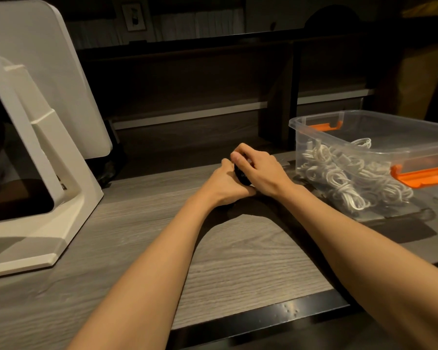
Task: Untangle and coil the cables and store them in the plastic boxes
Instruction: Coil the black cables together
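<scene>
At my far left a white monitor stand sits on the grey wood-grain tabletop, its dark screen angled toward me and its flat base resting on the surface. Behind the tabletop runs a dark shelf unit with pale strips along its edges.

Both my bare forearms reach forward toward the middle of the tabletop, where my hands meet. My left hand lies low, its palm side turned toward the other hand and its thumb up against a small dark bundle, which looks like a black cable, though most of it is hidden. My right hand comes over the top of that bundle, fingers curled down around it. So my hands are together, both closed on the black cable, just above the tabletop.

To the right, near my right wrist but not touching it, stands a clear plastic box with orange latches at its ends. It is open at the top, and inside lies a heap of coiled white cables, piled against the near wall and the left end.
</scene>
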Tool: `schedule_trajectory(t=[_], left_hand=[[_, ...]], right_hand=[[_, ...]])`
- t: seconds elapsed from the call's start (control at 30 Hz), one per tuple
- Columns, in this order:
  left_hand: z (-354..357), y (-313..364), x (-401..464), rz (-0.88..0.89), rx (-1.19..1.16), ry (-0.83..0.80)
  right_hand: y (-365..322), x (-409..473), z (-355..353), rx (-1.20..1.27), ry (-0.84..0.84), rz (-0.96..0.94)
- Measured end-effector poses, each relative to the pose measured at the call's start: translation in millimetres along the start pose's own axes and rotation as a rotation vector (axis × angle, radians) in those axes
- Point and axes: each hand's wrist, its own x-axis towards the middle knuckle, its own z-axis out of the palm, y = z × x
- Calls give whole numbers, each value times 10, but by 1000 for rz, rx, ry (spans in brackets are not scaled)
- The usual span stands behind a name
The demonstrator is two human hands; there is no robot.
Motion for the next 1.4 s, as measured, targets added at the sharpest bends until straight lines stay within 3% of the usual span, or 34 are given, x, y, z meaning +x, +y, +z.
schedule_trajectory(t=[0.1,0.37,0.5,0.6,0.8,0.97,1.17,1.27,1.4], left_hand=[[-6,-6,-15,43,11,-25],[20,-38,-13,28,-50,32],[31,39,3,12,134,-6],[78,99,-13,-47,274,65],[-14,51,-88,-130,396,148],[-92,51,-143,-103,512,122],[1,123,-152,113,420,-28],[65,143,-141,114,218,-68],[86,186,-152,68,2,-58]], right_hand=[[-22,13,12,-9,-42,11],[-42,52,76,123,95,32],[32,30,17,159,167,102],[40,4,1,206,195,133],[107,-6,-115,214,6,250],[21,-21,-302,438,-140,163],[12,-4,-288,525,-238,153],[128,-16,-287,574,-187,291],[293,-40,-302,692,-244,503]])
